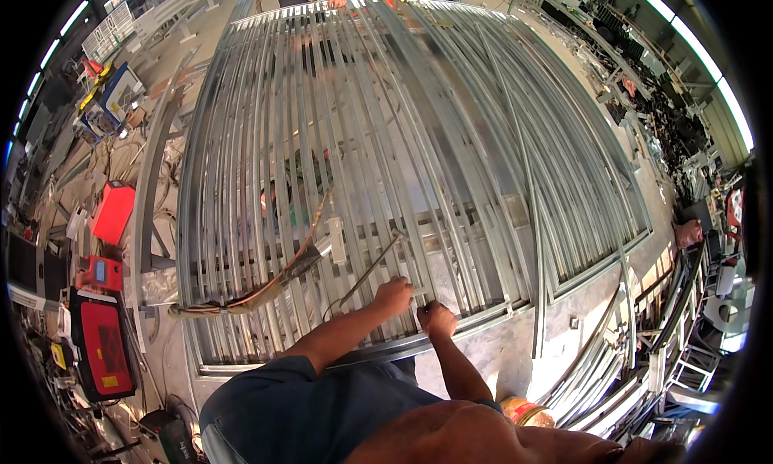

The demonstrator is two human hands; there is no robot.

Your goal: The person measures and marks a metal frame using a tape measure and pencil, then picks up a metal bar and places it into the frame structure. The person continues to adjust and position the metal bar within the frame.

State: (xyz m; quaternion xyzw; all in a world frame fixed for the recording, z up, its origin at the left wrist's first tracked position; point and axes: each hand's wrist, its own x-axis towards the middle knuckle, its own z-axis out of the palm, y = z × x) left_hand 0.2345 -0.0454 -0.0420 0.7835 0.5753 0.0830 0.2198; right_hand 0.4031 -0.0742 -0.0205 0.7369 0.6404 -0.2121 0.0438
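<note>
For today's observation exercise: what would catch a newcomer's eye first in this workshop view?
The huge grey metal grille of parallel bars fills the middle. At its near edge the left hand grips a thin metal rod while the right hand closes on a bar beside it. Red machine cases stand on the cluttered floor at far left.

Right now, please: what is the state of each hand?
Left hand: closed on a thin metal rod.
Right hand: closed fist on the grey metal grille; contents unclear.

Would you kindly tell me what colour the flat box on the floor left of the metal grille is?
Red box, seen in the head view.
</note>
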